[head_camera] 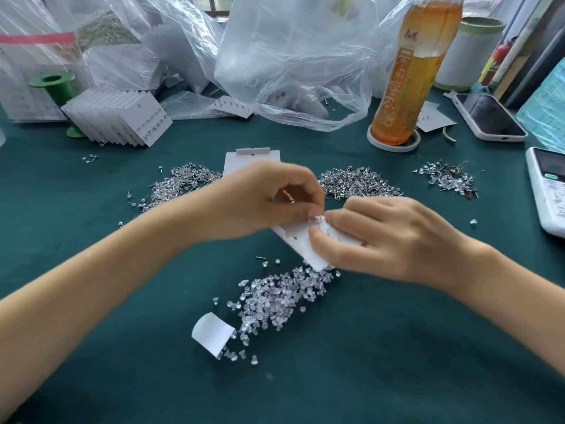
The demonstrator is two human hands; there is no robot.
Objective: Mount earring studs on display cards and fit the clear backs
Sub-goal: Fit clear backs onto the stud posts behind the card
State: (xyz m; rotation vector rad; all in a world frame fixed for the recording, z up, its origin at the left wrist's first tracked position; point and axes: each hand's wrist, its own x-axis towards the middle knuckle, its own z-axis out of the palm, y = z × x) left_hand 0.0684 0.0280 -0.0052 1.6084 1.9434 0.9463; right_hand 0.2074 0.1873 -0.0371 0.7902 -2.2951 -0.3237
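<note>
A white display card (302, 244) is held tilted above the green table, back side up, with stud posts sticking out of it. My right hand (385, 237) grips its right end, thumb below and fingers on top. My left hand (269, 200) has its fingers curled and pinches something small at a post near the card's upper edge; what it pinches is too small to tell. A heap of clear backs (281, 298) lies just below the card. Piles of metal studs lie behind the hands at left (180, 182) and right (357, 182).
A stack of blank cards (244, 160) lies behind my left hand. Filled cards (122, 120) lean at back left by a green spool (58, 87). Plastic bags (290, 56), a tea bottle (409, 78), a phone (489, 116), a remote (550, 188) and a curled paper (211, 333) surround the work spot.
</note>
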